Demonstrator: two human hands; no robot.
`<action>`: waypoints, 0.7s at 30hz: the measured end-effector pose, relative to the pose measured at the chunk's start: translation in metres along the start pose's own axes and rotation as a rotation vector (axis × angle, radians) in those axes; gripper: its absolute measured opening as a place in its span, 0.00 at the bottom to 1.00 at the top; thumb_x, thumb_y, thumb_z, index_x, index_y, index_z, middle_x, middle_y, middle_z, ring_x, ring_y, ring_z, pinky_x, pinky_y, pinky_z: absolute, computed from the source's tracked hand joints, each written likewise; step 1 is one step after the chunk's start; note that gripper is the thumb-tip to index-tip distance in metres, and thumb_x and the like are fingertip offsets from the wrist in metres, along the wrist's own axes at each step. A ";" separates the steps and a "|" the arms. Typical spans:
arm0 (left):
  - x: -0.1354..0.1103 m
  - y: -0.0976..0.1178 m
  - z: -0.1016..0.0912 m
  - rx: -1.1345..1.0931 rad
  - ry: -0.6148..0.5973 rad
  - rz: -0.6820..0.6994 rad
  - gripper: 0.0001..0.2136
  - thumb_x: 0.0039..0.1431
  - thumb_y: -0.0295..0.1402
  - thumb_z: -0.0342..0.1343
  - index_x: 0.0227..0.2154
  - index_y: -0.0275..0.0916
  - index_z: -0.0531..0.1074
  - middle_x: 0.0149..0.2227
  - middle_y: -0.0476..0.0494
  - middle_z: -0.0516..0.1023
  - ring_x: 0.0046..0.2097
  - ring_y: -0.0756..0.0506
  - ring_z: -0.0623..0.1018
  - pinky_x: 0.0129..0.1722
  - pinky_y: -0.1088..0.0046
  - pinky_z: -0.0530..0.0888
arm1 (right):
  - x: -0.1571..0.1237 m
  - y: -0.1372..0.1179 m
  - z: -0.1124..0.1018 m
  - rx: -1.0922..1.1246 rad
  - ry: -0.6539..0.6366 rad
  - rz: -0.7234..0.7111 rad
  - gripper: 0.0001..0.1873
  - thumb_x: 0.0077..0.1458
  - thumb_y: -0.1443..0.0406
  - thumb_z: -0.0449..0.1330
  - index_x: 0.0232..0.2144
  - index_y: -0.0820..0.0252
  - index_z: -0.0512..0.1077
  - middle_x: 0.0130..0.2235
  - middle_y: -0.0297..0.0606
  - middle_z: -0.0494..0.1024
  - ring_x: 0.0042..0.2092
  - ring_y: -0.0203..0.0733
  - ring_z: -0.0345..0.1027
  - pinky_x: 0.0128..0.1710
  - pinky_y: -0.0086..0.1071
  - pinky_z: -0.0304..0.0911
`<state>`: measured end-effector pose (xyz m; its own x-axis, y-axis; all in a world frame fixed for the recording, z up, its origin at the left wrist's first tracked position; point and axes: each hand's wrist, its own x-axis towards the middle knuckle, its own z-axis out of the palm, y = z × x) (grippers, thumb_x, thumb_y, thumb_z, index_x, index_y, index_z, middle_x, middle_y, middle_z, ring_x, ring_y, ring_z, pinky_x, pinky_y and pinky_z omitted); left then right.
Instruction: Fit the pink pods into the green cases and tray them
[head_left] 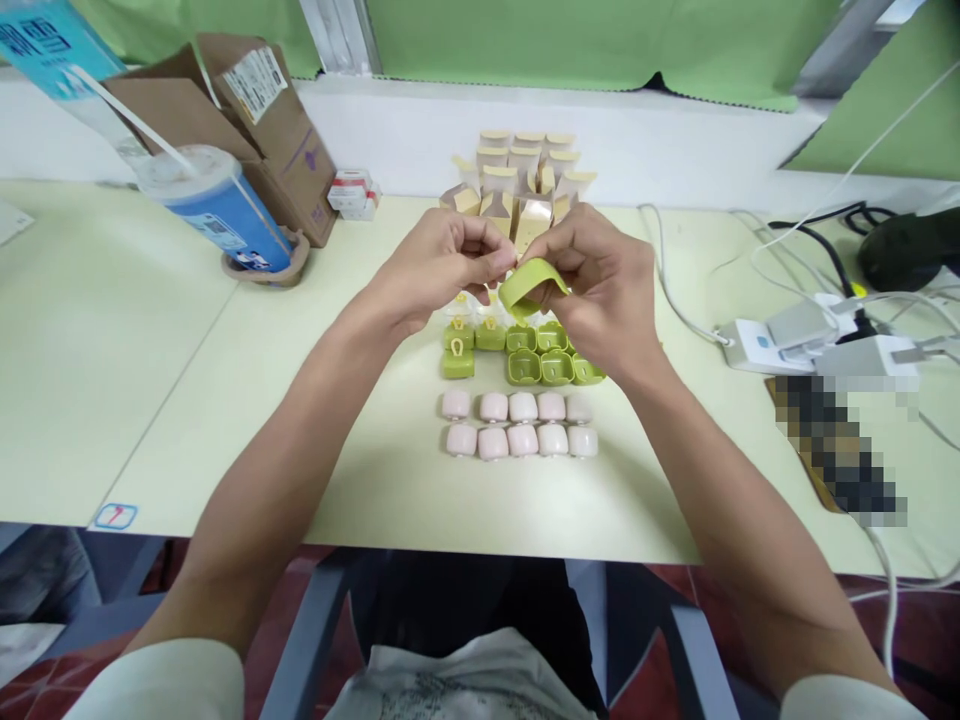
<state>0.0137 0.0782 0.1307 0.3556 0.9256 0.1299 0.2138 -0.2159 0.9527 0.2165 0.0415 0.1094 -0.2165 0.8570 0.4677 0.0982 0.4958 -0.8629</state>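
Observation:
Both hands meet above the middle of the pale table (150, 380). My right hand (600, 285) is closed round a small green plastic piece (529, 283), which sticks out toward the left. My left hand (442, 262) pinches at the same green piece with fingertips pressed together. Directly below the hands lie several green case parts (536, 358) in rows. Nearer to me sit two rows of pink rounded pieces (521, 425). Behind the hands stands a cluster of small beige cartons (517, 180).
A blue cup with a lid and straw (217, 210) and an open cardboard box (255, 110) stand at the back left. White cables, a power strip and adapters (817, 340) lie at the right. A small red-and-white box (352, 193) sits by the wall.

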 end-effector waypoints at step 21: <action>-0.011 0.024 -0.014 0.748 -0.445 -0.223 0.09 0.65 0.38 0.62 0.35 0.40 0.85 0.33 0.45 0.88 0.41 0.41 0.88 0.44 0.69 0.79 | -0.005 -0.012 -0.005 -0.539 -0.527 0.272 0.23 0.57 0.64 0.79 0.52 0.54 0.78 0.46 0.38 0.89 0.48 0.53 0.84 0.44 0.40 0.71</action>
<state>0.0020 0.0669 0.1557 0.5215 0.7977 -0.3030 0.8012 -0.3357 0.4953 0.2216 0.0321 0.1179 -0.5346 0.8450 -0.0138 0.6403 0.3943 -0.6592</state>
